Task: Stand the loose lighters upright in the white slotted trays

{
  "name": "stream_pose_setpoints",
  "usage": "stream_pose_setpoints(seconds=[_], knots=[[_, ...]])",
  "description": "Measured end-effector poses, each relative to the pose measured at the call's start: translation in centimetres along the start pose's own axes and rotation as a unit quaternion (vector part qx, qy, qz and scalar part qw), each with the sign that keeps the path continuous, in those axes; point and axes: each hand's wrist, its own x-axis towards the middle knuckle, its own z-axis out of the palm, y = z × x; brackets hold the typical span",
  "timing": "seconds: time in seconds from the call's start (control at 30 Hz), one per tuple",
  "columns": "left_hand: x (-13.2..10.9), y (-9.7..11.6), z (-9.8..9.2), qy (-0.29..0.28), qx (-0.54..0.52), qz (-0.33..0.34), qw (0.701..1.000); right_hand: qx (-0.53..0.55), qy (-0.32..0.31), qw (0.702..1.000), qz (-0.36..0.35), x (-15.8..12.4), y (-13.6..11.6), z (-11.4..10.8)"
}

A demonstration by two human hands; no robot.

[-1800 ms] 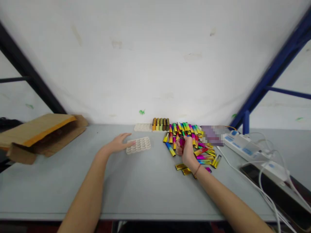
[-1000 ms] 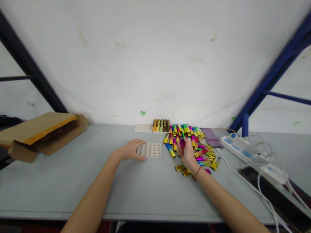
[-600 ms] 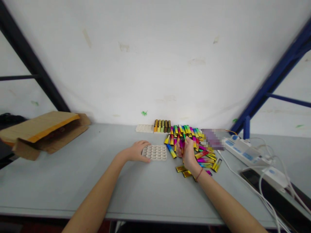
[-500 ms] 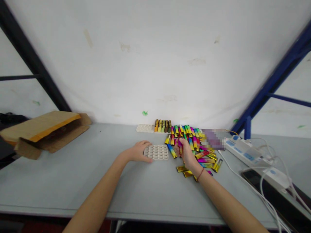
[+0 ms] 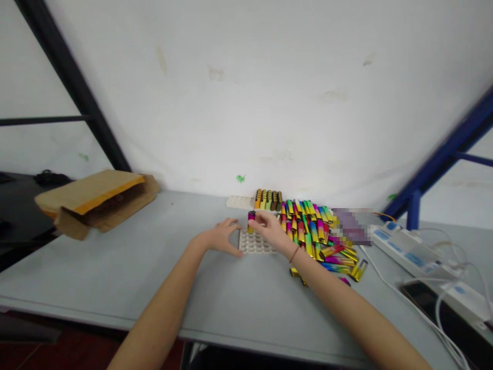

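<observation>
A white moulded tray point(image 5: 256, 242) with rows of round sockets lies on the grey table, and my left hand point(image 5: 219, 237) rests open against its left edge. My right hand point(image 5: 271, 229) reaches over the tray, its fingertips pinching a gold and magenta lighter point(image 5: 251, 222) that stands upright at the tray's far side. To the right lies a heap of several rainbow-metallic lighters point(image 5: 308, 231). Behind it, several lighters stand upright in a row point(image 5: 268, 200) beside a second white tray point(image 5: 239, 202).
An open cardboard mailer point(image 5: 100, 203) lies at the table's far left. On the right are a pixelated purple item point(image 5: 352, 226), a white power strip point(image 5: 408, 257), white cables and a dark phone point(image 5: 431, 303). A blue steel post point(image 5: 413, 209) stands behind.
My right hand has moved left from the heap to above the tray, carrying a lighter. The tray has shifted right and away under my left hand. The view has tilted.
</observation>
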Motion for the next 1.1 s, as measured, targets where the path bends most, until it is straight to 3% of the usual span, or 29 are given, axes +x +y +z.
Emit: stream_pose_setpoints(seconds=[0.2,0.4,0.73,0.9,1.03,1.1], knots=[[0.0,0.1,0.2,0.003,0.0,-0.003,1.0,-0.066,-0.043,0.997,-0.008,0.9,1.3,1.5],[0.0,0.0,0.2,0.0,0.002,-0.006,1.0,-0.176,-0.03,0.984,-0.01,0.9,0.8,0.9],[0.3,-0.3,0.6,0.015,0.017,0.01,1.0,-0.243,-0.071,0.967,-0.019,1.3,0.1,0.9],[0.3,0.1,0.6,0.014,0.028,0.006,0.999,-0.303,-0.079,0.949,-0.033,0.5,-2.8,-3.2],[0.2,0.4,0.4,0.004,0.031,-0.009,0.999,-0.43,-0.23,0.873,0.004,-3.9,-5.2,-7.9],[0.2,0.4,0.3,0.001,0.037,-0.009,0.999,-0.473,-0.255,0.841,0.058,-6.5,-5.6,-9.0]])
